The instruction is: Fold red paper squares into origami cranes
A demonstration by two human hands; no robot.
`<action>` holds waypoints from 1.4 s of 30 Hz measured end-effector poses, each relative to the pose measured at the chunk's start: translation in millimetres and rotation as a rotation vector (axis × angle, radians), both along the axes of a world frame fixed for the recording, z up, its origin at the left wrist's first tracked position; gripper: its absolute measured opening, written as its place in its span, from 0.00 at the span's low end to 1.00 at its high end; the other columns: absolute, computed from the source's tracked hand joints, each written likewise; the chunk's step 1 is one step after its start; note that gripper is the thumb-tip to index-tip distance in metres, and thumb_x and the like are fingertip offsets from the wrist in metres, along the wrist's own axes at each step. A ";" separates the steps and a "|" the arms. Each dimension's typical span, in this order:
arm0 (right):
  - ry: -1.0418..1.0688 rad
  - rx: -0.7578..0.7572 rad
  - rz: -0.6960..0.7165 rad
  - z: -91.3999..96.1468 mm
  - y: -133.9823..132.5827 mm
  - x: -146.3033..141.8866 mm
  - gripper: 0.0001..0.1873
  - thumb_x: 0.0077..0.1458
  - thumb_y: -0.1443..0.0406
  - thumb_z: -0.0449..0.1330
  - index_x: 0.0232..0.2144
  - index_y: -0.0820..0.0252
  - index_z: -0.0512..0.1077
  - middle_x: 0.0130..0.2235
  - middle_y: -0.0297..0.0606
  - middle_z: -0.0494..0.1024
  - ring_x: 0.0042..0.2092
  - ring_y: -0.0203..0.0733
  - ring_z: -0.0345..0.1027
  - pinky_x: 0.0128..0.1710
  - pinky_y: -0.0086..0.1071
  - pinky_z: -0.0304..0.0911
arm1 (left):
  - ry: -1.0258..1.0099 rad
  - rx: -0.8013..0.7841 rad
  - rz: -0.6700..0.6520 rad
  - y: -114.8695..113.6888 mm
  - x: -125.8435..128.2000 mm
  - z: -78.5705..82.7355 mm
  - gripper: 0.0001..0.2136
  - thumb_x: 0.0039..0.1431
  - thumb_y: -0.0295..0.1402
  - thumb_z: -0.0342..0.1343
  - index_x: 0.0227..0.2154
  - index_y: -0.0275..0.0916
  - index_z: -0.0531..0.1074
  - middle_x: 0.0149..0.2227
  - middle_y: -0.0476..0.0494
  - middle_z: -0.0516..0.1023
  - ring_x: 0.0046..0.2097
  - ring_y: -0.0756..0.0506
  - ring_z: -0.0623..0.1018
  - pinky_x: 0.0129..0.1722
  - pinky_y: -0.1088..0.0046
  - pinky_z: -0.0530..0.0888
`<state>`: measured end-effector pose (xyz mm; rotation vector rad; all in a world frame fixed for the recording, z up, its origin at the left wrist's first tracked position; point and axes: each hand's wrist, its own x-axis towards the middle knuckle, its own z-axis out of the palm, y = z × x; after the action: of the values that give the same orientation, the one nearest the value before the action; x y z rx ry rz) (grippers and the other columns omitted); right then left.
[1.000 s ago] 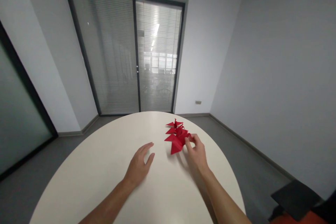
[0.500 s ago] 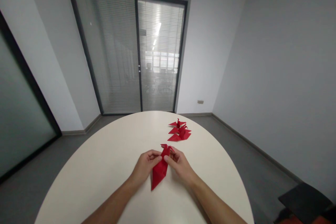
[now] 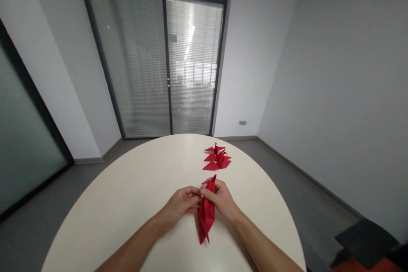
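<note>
A folded red paper piece (image 3: 205,214) hangs point-down just above the white oval table (image 3: 127,204), near its middle. My left hand (image 3: 182,203) pinches its upper part from the left, fingers curled. From the right, my right hand (image 3: 219,197) grips the same upper part, fingers closed round it. Farther back on the table lies a small cluster of red folded paper cranes (image 3: 217,157), apart from both hands.
A dark-framed glass door with blinds (image 3: 159,63) fills the far wall. Grey floor surrounds the table. A dark chair or stool (image 3: 366,242) stands at the lower right, with an orange patch beside it.
My right hand drew one red piece away from the cluster toward me. The left hand left the table and joined it. The piece has since turned narrower and hangs more upright.
</note>
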<state>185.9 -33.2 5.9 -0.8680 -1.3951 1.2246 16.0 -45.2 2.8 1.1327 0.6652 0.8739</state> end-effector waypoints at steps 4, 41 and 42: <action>-0.030 0.063 -0.137 5.4 -1.5 -5.4 0.15 0.50 0.56 0.67 0.27 0.62 0.73 0.27 0.33 0.74 0.29 0.36 0.64 0.32 0.30 0.61 | 0.037 0.094 0.006 -4.6 3.7 -1.6 0.20 0.53 0.41 0.66 0.45 0.36 0.73 0.44 0.38 0.78 0.41 0.43 0.78 0.43 0.66 0.73; -0.073 0.070 0.076 -1.6 -6.2 -6.4 0.29 0.46 0.62 0.71 0.51 0.54 0.67 0.45 0.38 0.75 0.42 0.42 0.70 0.45 0.38 0.66 | 0.335 0.328 0.456 1.5 3.0 8.4 0.13 0.56 0.43 0.58 0.31 0.37 0.78 0.32 0.41 0.82 0.34 0.42 0.80 0.39 0.69 0.75; -0.079 0.064 0.075 -2.6 -7.3 -8.2 0.35 0.44 0.65 0.72 0.54 0.52 0.65 0.48 0.39 0.74 0.44 0.42 0.70 0.46 0.38 0.65 | 0.312 0.306 0.465 2.4 2.7 9.2 0.13 0.55 0.43 0.58 0.31 0.37 0.78 0.32 0.40 0.82 0.34 0.42 0.80 0.38 0.69 0.75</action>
<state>177.7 -40.5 3.3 -0.8342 -1.5345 1.2062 18.7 -42.8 12.1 1.4331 1.1080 1.2354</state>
